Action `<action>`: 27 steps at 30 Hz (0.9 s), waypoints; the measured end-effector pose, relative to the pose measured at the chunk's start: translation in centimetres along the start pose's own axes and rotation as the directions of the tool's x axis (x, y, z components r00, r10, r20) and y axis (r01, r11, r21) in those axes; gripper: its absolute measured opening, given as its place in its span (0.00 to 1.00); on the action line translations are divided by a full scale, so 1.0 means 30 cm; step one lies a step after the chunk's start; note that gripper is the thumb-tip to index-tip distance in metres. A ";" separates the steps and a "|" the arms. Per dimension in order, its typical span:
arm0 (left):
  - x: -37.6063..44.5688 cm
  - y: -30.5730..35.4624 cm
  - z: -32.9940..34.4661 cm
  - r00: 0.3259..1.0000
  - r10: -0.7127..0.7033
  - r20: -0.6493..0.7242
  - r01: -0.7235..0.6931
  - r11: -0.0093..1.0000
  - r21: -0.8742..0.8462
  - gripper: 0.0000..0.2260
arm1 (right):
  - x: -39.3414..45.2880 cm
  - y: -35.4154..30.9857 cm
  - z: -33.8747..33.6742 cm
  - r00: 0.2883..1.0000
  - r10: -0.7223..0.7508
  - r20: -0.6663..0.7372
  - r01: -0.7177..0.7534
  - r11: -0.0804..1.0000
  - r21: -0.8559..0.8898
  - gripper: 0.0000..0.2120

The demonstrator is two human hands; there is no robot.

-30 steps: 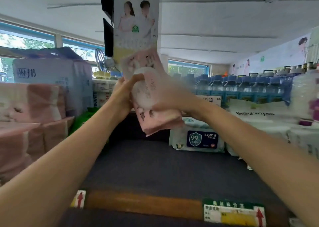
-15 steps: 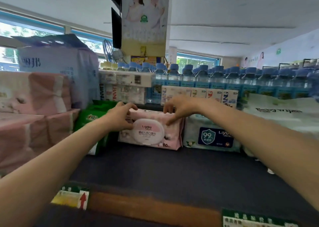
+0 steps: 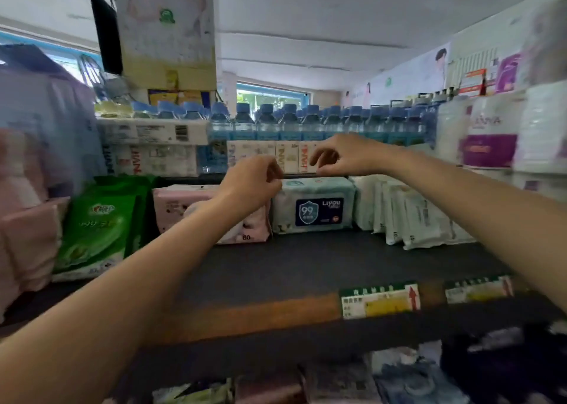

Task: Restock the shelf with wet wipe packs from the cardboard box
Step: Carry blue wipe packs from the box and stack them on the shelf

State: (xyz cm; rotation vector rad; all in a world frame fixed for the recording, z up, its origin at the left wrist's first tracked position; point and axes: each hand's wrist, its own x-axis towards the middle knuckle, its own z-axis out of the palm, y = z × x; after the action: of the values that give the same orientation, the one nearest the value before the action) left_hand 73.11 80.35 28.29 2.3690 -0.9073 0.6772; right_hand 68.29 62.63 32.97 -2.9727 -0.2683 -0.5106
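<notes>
Far left on the dark shelf [image 3: 306,268], blurred pink bundles [image 3: 27,244] sit stacked, and just beside them stands a green wipe pack [image 3: 92,231], leaning a little. Next along, the pink wet wipe pack [image 3: 184,207] stands upright at the back of the shelf, its face turned out and partly hidden behind the left forearm, touching the pale blue pack on its right. The left hand [image 3: 248,185] hovers in front of the pink pack's upper right corner, fingers [image 3: 273,170] loosely curled and holding nothing; whether they brush the pack's top edge I cannot tell. Moving right, the pale blue wet wipe pack [image 3: 313,207] with its dark blue "99" shield label stands squarely beside the pink one. Above it the right hand [image 3: 343,155] hangs in the air, fingers [image 3: 322,161] curled downward, relaxed and gripping nothing, clear of the pack's top. Behind both hands runs a row of white cartons [image 3: 264,155], and above those a long line of blue-capped water bottles [image 3: 306,121]. Further right, slim white packs [image 3: 411,216] stand on edge, close together, near the blue pack. On the shelf's front lip a green and yellow price tag [image 3: 380,300] with a red arrow sits right of centre, a second, blurrier one [image 3: 478,290] beside it. Far right, white and purple paper rolls [image 3: 491,133] stand stacked.
</notes>
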 end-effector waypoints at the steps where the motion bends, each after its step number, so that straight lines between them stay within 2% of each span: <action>1: -0.008 0.056 0.011 0.999 0.038 0.003 -0.038 0.996 -0.075 0.09 | -0.081 0.012 -0.024 0.998 0.057 -0.022 -0.057 0.998 0.009 0.14; 3: -0.039 0.192 0.045 0.987 0.156 0.027 -0.148 0.967 -0.206 0.09 | -0.270 0.031 -0.059 0.981 0.186 -0.058 -0.183 0.982 0.058 0.11; 5: -0.099 0.365 0.098 0.946 0.317 0.061 -0.279 0.899 -0.338 0.08 | -0.492 0.033 -0.076 0.946 0.316 -0.068 -0.313 0.949 0.043 0.09; 7: -0.206 0.562 0.155 0.875 0.475 0.096 -0.380 0.795 -0.472 0.09 | -0.725 0.035 -0.077 0.897 0.437 -0.061 -0.441 0.895 -0.073 0.08; 9: -0.349 0.765 0.221 0.762 0.629 0.154 -0.454 0.689 -0.565 0.10 | -0.992 0.032 -0.066 0.796 0.606 -0.016 -0.601 0.785 -0.154 0.11; 11: -0.520 0.960 0.293 0.590 0.768 0.250 -0.508 0.593 -0.624 0.11 | -1.303 0.018 -0.045 0.649 0.759 0.061 -0.741 0.648 -0.178 0.11; 13: -0.723 1.134 0.349 0.397 0.864 0.310 -0.530 0.491 -0.692 0.12 | -1.638 -0.048 -0.021 0.468 0.874 0.128 -0.868 0.482 -0.119 0.08; 15: -0.947 1.292 0.383 0.207 0.919 0.334 -0.532 0.393 -0.750 0.12 | -1.974 -0.161 0.003 0.229 0.966 0.121 -0.972 0.234 -0.030 0.10; 17: -1.172 1.421 0.406 0.007 0.939 0.344 -0.534 0.294 -0.793 0.12 | -2.285 -0.302 0.034 -0.024 0.990 0.138 -0.998 -0.033 0.060 0.11; 20: -1.499 1.569 0.419 -0.277 0.910 0.308 -0.496 0.139 -0.857 0.12 | -2.703 -0.532 0.104 -0.318 0.925 0.210 -0.932 -0.345 0.111 0.07; 21: -1.598 1.610 0.421 -0.351 0.888 0.296 -0.484 0.099 -0.870 0.13 | -2.818 -0.609 0.128 -0.395 0.888 0.234 -0.890 -0.433 0.143 0.06; 23: -1.792 1.685 0.425 -0.458 0.844 0.279 -0.439 0.058 -0.897 0.13 | -3.016 -0.756 0.181 -0.511 0.824 0.245 -0.814 -0.556 0.171 0.05; 25: -1.974 1.758 0.434 -0.532 0.802 0.272 -0.399 0.045 -0.916 0.13 | -3.185 -0.870 0.242 -0.574 0.776 0.261 -0.771 -0.619 0.148 0.06; 27: -2.144 1.834 0.462 -0.580 0.763 0.284 -0.376 0.058 -0.925 0.14 | -3.344 -0.954 0.318 -0.603 0.747 0.279 -0.763 -0.642 0.069 0.12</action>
State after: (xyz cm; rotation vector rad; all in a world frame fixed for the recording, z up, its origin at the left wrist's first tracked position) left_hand -4.26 65.61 -5.69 0.8636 -3.0960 -0.9868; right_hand -27.23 76.47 -7.73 -1.2918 2.1485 0.0536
